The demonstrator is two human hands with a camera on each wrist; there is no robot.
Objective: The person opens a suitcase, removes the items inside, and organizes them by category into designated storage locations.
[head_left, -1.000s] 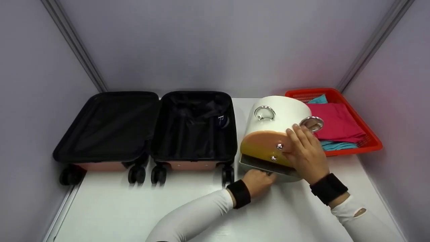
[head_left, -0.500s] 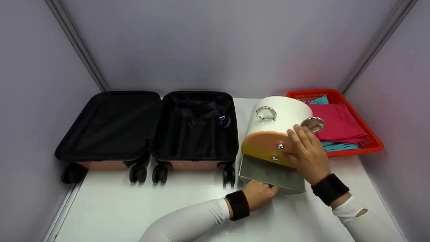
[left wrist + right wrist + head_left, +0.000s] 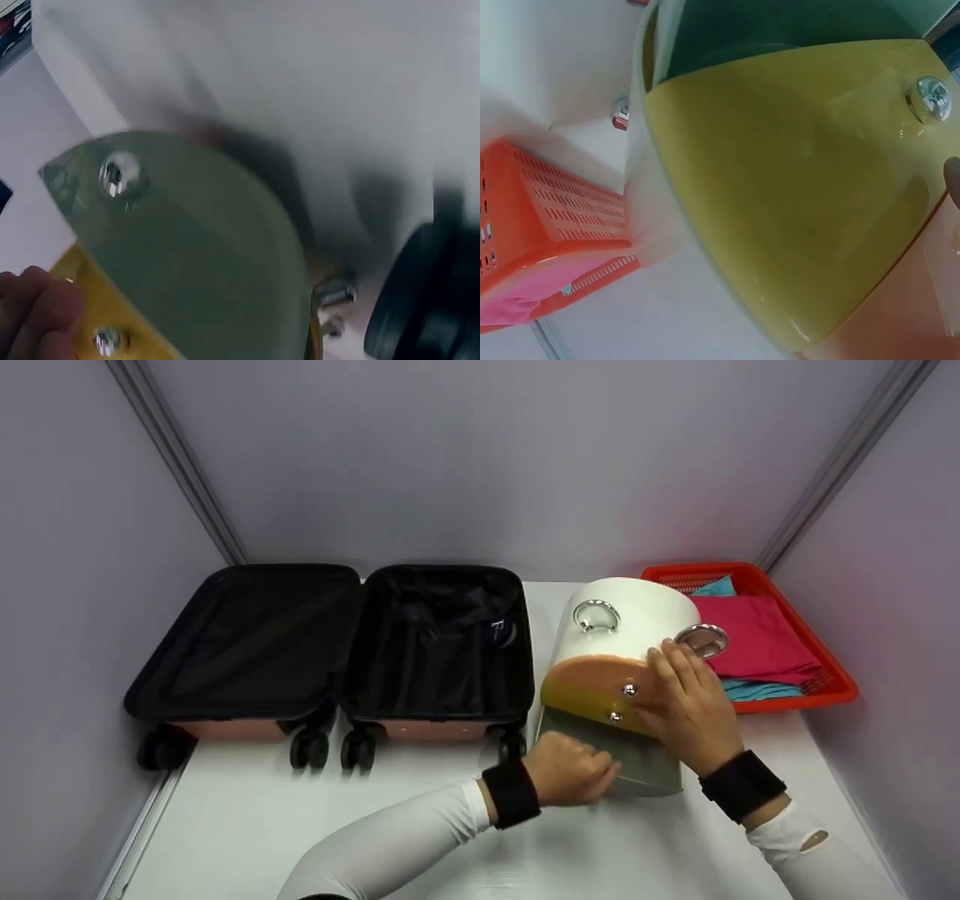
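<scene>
Seen from the head view, far left: an open black suitcase with small wheels (image 3: 330,652), lying flat on the white table (image 3: 247,825) in two halves. Just right of it, a round white box with stacked drawers (image 3: 626,660), lying on its side near the middle of the table. In front of the box, the left hand (image 3: 570,769), fingers curled round the front edge of the grey-green bottom drawer (image 3: 637,761), which sticks out toward the person. Above that, the yellow middle drawer (image 3: 585,701) and the peach top drawer (image 3: 600,669), each with a small shiny knob. Over those two, the right hand (image 3: 686,705), fingers spread flat and pressing on the drawer fronts, fingertips close to a shiny metal ring (image 3: 701,640) on the box. Far right, a red plastic basket (image 3: 825,690) with folded pink and blue cloths, just behind the box. Only in the left wrist view: the grey-green drawer front up close, blurry, with one knob (image 3: 118,174) and a fingertip (image 3: 37,304) at the lower left on the yellow edge, plus a black wheel (image 3: 420,300) at the right. Only in the right wrist view: the glossy yellow drawer front filling the frame, its knob (image 3: 932,97) at the right, the red basket low at the left; the hand itself hardly visible there.
</scene>
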